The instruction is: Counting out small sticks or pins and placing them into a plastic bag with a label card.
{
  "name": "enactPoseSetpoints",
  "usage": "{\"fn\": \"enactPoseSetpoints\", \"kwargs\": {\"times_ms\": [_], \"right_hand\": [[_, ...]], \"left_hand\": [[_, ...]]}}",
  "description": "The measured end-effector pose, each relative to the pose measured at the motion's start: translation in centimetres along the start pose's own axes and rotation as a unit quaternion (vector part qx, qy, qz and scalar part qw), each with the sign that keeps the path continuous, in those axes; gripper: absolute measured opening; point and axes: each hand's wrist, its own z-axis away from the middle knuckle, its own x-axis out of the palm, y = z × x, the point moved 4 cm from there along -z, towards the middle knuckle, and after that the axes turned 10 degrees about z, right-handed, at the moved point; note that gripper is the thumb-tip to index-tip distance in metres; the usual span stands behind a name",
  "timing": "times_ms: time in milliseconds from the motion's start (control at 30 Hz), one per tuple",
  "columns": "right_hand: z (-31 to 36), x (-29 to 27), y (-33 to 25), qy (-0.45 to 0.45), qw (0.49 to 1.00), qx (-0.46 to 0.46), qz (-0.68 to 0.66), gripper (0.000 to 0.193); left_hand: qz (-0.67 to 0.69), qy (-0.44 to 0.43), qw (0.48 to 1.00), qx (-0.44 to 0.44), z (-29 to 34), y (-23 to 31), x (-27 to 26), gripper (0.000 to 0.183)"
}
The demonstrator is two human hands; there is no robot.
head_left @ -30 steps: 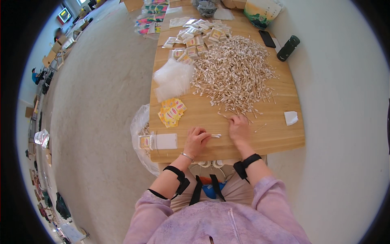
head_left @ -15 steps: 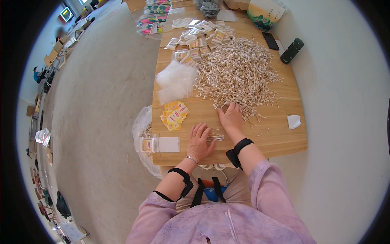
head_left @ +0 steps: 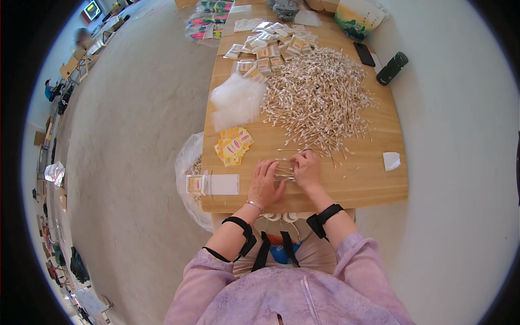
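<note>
A small bunch of cotton swabs [head_left: 284, 173] lies crosswise between my two hands near the table's front edge. My left hand [head_left: 264, 182] closes on the bunch's left end, its fingers curled and its thumb toward the front. At the other end my right hand [head_left: 307, 171] is closed against the swabs, its fingertips partly hidden. A big heap of loose cotton swabs [head_left: 319, 97] spreads just beyond my right hand. Yellow printed cards [head_left: 234, 146] lie in a loose stack to the far left of my left hand.
Clear plastic bags [head_left: 235, 100] lie left of the heap, with filled swab packets [head_left: 271, 51] behind. A packet sits by a white block [head_left: 225, 184] at the left edge. A dark bottle [head_left: 391, 68], a phone [head_left: 364, 54] and a white scrap [head_left: 391, 161] are on the right, beside the wall.
My right hand has drawn back from the heap's near edge toward my left hand and now meets the bunch of swabs. My left hand has stayed at the bunch.
</note>
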Motion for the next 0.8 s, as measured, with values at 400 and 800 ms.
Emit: {"fn": "enactPoseSetpoints", "kwargs": {"times_ms": [400, 800], "right_hand": [[-1.4, -0.7, 0.4, -0.005, 1.0, -0.026, -0.005, 0.022], [1.9, -0.9, 0.1, 0.06, 0.983, 0.063, -0.164, 0.019]], "left_hand": [[-0.066, -0.055, 0.996, 0.035, 0.0, -0.1, 0.5, 0.06], [0.055, 0.009, 0.998, -0.013, 0.2, -0.6, -0.2, 0.058]]}}
